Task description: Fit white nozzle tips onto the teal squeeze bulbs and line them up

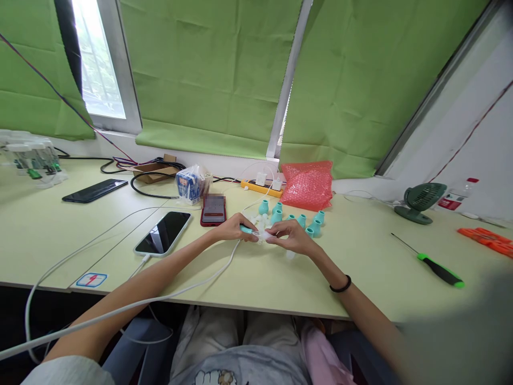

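The left hand (237,228) grips a teal piece (246,229); the right hand (293,237) pinches a translucent white piece (265,234). The teal piece lies between the hands, nearer the left, long axis roughly crosswise and directed at the white piece. Whether the two touch cannot be told; fingers cover parts of both. Just beyond stand teal bulb-shaped parts (276,216), some overlapping. Pale parts (262,220) behind the fingers are too indistinct to count.
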The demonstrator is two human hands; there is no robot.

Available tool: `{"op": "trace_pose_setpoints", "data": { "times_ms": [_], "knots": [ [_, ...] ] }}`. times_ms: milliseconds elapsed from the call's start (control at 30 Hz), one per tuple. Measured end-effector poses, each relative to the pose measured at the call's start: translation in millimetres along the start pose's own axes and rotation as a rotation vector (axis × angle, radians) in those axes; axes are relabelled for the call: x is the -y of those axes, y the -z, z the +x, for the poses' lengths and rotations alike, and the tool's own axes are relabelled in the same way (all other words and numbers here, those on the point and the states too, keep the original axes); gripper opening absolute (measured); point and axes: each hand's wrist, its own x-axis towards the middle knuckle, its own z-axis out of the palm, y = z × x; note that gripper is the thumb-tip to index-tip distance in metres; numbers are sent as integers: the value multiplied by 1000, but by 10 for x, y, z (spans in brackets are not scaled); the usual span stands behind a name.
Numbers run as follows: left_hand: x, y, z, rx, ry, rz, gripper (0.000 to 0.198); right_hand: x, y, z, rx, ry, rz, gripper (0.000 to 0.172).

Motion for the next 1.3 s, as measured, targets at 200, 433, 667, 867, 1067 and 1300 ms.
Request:
{"op": "trace_pose_setpoints", "data": {
  "times_ms": [200,433,667,867,1067,1300],
  "knots": [
    [-32,29,-3,101,31,-152,31,15,-7,1,5,-60,89,27],
    [-66,42,-25,107,28,-257,25,21,46,21,92,-238,432,28],
    [-73,55,-16,118,9,-344,24,-73,44,41,137,-265,740,22],
    [-111,62,-20,121,-10,-439,27,-130,38,36,164,-255,876,23],
    [-120,54,-19,92,-2,-315,27,-132,16,44,69,-275,689,23],
    [-100,45,-2,48,56,-215,27,-89,12,40,9,-270,432,33]
  ]
}}
